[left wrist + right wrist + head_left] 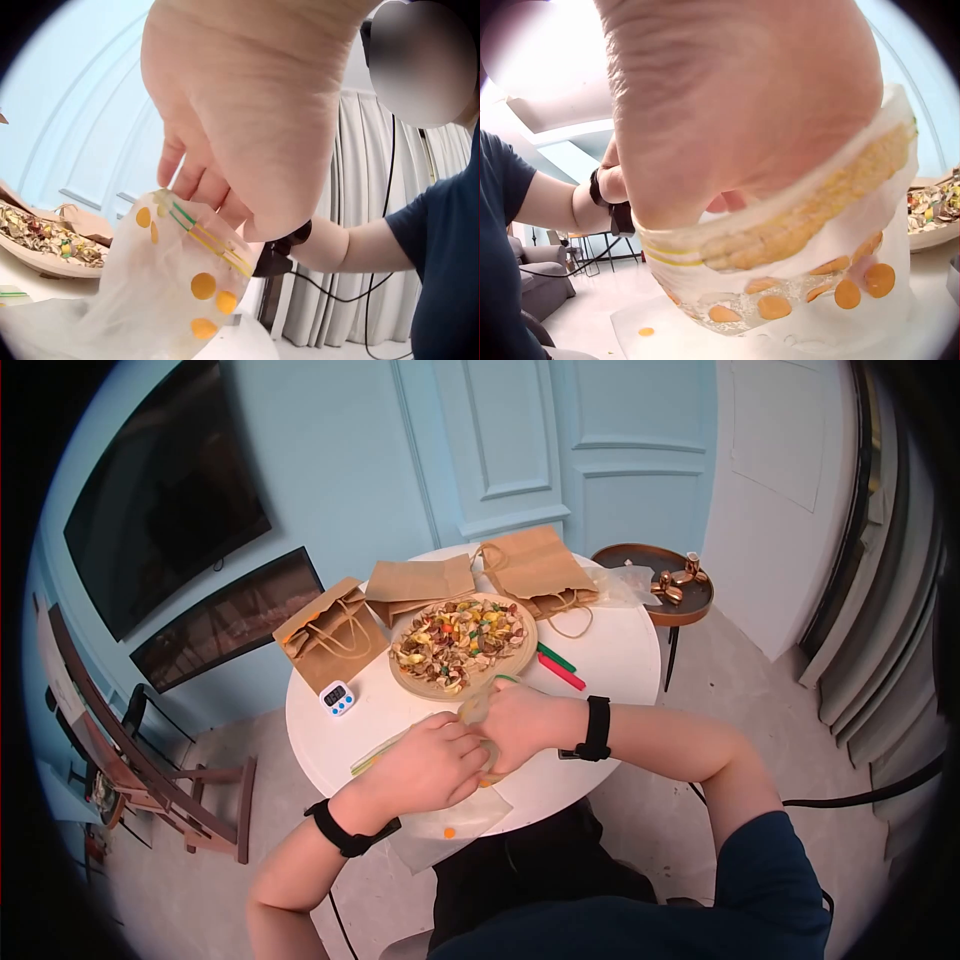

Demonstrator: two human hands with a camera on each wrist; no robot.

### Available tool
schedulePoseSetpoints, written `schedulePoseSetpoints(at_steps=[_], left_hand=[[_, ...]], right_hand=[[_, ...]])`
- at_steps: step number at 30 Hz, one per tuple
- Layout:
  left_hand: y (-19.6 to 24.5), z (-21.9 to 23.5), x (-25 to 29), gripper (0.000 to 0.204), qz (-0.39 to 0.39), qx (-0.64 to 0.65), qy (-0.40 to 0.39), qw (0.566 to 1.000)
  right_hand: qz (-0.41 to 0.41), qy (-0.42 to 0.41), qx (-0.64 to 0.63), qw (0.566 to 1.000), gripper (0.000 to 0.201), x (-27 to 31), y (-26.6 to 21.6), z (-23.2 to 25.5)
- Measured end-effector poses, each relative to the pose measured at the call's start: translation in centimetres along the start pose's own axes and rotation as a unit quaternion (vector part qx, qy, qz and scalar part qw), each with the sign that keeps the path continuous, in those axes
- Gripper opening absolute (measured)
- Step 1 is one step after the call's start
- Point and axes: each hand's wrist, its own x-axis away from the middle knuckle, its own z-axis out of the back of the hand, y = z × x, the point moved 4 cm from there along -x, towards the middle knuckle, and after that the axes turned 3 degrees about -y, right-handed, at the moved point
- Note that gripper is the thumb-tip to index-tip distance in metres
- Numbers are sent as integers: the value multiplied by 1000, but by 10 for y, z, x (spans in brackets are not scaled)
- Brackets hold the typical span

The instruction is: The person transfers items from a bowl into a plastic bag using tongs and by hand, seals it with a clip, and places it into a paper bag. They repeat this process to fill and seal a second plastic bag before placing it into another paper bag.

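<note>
Translucent, orange-dotted zip bag [172, 255] at the near side of the white round table [625, 660], mouth up. Left hand [425, 765] grips its zip rim, fingers curled. Right hand [530, 727] nearer the round tray [519, 662], behind the bag's rim; fingers hidden, opening and hold unclear.

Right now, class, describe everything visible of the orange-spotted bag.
The bag looks like thin, frosted, translucent plastic, with round orange spots and green and yellow lines near its top edge. It bulges rather than lying flat. The left hand grips that edge; the rim crosses the right hand, which seems partly inside. Its contents cannot be made out.
</note>
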Motion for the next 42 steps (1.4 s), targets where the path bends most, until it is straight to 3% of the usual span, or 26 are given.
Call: schedulePoseSetpoints(at_steps=[1, 3, 4, 7, 10, 12, 14, 16, 19, 23, 25, 27, 31, 32, 33, 34, 35, 36, 37, 38, 40, 42], left_hand=[[-1, -3, 3, 28, 1, 1, 0, 1000], [-7, -16, 6, 35, 106, 9, -165, 980], [-9, -19, 6, 35, 106, 10, -165, 981], [-21, -37, 12, 42, 129, -5, -237, 963], [-27, -54, 20, 43, 95, -53, -234, 966], [-28, -60, 22, 43, 89, 31, -138, 986], [-33, -68, 27, 44, 94, 45, -142, 984], [-38, -77, 31, 44, 99, 58, -145, 983], [-46, -91, 39, 47, 124, 96, -100, 983], [-53, -94, 45, 44, 160, 217, -81, 960], [-56, -93, 46, 43, 156, 239, -69, 956], [-55, -94, 46, 45, 125, 195, -81, 969], [-50, -99, 44, 43, 146, 212, -49, 965], [-50, -96, 44, 41, 185, 310, 19, 932], [-52, -92, 45, 40, 218, 403, 86, 885], [-49, -86, 47, 40, 215, 402, 86, 886], [-49, -73, 55, 40, 283, 340, 108, 890], [-49, -62, 65, 39, 349, 277, 130, 886], [-49, -58, 74, 42, 375, 209, 124, 895], [-44, -50, 77, 42, 375, 211, 124, 894], [-34, -42, 86, 50, 443, 144, -31, 884], [-33, -57, 101, 55, 444, 130, -78, 883]], right_hand=[[22, 46, -4, 999, 52, -1, 0, -1], [43, 89, -7, 995, 50, -12, 6, -21], [63, 132, -11, 989, 48, -17, 10, -30], [75, 111, 36, 990, 44, -24, 18, -42], [110, 117, -1, 987, 40, -27, 27, -46], [120, 152, -47, 980, 39, -28, 33, -52], [129, 185, -95, 970, 39, -27, 37, -54], [93, 88, -207, 970, 35, -29, 43, -59], [105, 127, -241, 956, 27, -30, 51, -71], [110, 110, -304, 940, 20, -24, 55, -70], [113, 29, -289, 950, 15, -19, 49, -68], [118, 20, -300, 946, 14, -16, 48, -69], [122, -44, -328, 936, 13, -12, 41, -63], [122, -44, -327, 936, 13, -11, 38, -65], [128, 19, -326, 937, 12, -9, 34, -63], [132, 82, -322, 934, 13, -6, 33, -58], [130, 84, -322, 934, 13, -2, 32, -54], [125, 136, -334, 924, 15, 4, 32, -45], [121, 187, -346, 911, 18, 8, 34, -38], [120, 186, -347, 911, 18, 9, 37, -38], [125, 252, -193, 940, 23, 13, 41, -36], [130, 280, -164, 937, 29, 12, 40, -36]])
